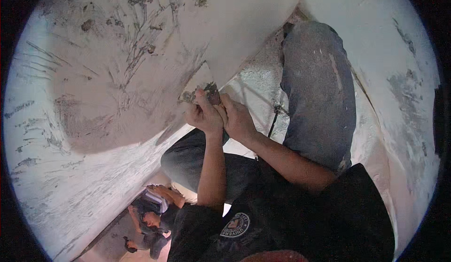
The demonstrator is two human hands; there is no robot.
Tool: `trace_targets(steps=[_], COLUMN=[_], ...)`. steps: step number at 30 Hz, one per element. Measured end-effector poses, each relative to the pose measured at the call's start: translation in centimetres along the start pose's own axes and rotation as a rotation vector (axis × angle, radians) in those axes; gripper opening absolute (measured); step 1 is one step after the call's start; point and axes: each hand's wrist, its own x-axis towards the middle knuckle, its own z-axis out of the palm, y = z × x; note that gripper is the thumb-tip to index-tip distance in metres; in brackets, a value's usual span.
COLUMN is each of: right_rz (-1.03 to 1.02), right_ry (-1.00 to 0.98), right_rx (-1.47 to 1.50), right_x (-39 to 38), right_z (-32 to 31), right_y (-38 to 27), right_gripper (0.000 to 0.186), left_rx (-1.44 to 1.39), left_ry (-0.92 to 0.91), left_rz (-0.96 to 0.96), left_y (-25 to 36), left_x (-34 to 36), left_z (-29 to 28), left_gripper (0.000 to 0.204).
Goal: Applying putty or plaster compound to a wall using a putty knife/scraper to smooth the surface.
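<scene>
My left hand (206, 114) and my right hand (236, 117) are together at the middle of the view, both closed on a flat scraper (197, 82) with a pale, dark-smeared face, its far corner pointing up. The scraper lies against or just over a large white, dusty surface (117, 65) with grey scratches and patches; whether it touches cannot be told. My fingers hide the scraper's lower part.
My bent leg in grey, stained trousers (317, 88) is at right, beside a white curved wall (399, 97). A dark thin rod (275, 121) lies on the rough pale floor (258, 83). Co-workers (150, 219) are at lower left, beyond the white surface.
</scene>
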Motion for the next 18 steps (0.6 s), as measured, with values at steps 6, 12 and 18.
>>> trace_targets(steps=[6, 12, 18], right_rz=[0.009, -0.03, -0.047], right_ry=[0.047, 0.084, 0.085], right_rx=[0.074, 0.094, 0.077], right_x=[0.4, 0.6, 0.6], right_z=[-0.5, -1.4, -0.5], right_y=[-0.5, -1.2, -0.2], right_gripper=[0.028, 0.027, 0.027], left_rx=[0.007, -0.025, -0.095], left_ry=[-0.006, 0.025, 0.055], left_rz=[0.002, 0.019, 0.009], left_y=[2.2, 1.6, 2.2], left_x=[1.1, 1.1, 1.1], left_z=[0.9, 1.3, 1.9], left_gripper=[0.035, 0.034, 0.034])
